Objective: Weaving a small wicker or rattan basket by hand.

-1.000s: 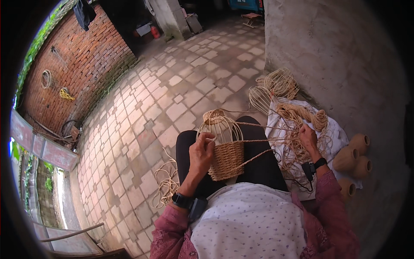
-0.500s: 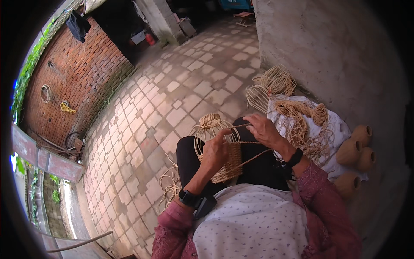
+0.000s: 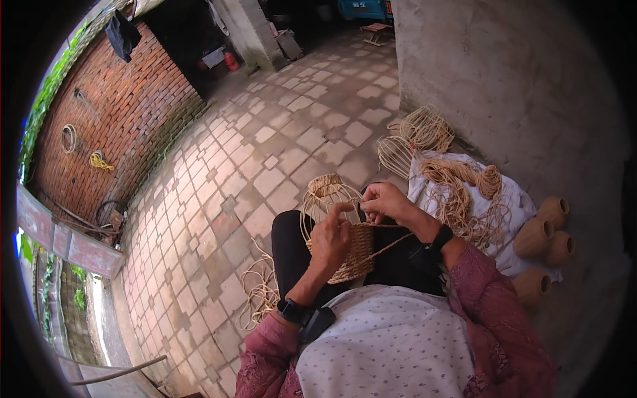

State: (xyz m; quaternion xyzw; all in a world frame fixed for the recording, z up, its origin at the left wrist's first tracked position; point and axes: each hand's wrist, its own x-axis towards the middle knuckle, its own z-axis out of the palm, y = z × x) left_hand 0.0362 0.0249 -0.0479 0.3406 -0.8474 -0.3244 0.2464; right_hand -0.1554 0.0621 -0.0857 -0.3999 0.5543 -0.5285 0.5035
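Resting on our lap, the basket (image 3: 352,249) lay tilted with its long axis running away from us, the woven half toward our body and the bare ribs and small woven ring pointing out over the paving. Our left hand (image 3: 330,240) sat against the basket's left side, fingers curled over the top edge of the weave and the forefinger lifted toward the ribs; we judged it a loose grip on the rim, though the palm side was hidden. Our right hand (image 3: 387,201) hovered just beyond and to the right, above the ribs, fingertips pressed together on a strand (image 3: 391,243) that ran back down across the weave toward our right wrist. So the basket lay directly under and between both hands, the left touching it, the right a little higher and joined to it only by that strand. The left was the nearer hand to the weave; the right was nearer the open ribs.

Beside our left knee a loose coil of cord (image 3: 260,292) lay on the paving (image 3: 219,199). On our right a white cloth (image 3: 511,205) held a tangle of fibre (image 3: 464,192), with clay-coloured pots (image 3: 544,232) just beyond it by the wall (image 3: 504,79). Farther out, two bare frames (image 3: 415,136) stood near the wall's foot, well apart from our hands. A brick wall (image 3: 126,126) closed the far left.
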